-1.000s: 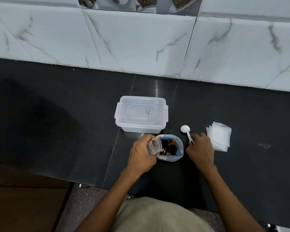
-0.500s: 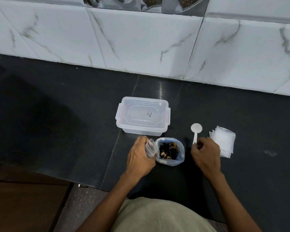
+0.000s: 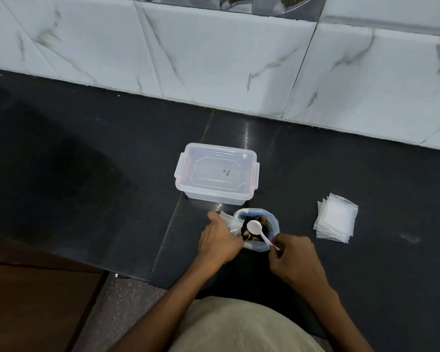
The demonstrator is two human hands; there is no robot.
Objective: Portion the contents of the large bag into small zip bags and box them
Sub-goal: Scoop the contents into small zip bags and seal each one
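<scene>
Several empty zip bags (image 3: 335, 217) lie stacked at right; a lidded box (image 3: 216, 172) sits mid-frame. Below it, the left hand (image 3: 219, 241) grips a small bag (image 3: 230, 223) beside the large bag (image 3: 273, 226), the right hand (image 3: 294, 257) pinching a white spoon (image 3: 255, 228) over it.

My left hand (image 3: 220, 241) covering most of the small bag (image 3: 229, 224), my fingertips hidden, big bag's (image 3: 273, 226) dark contents too small to name
</scene>
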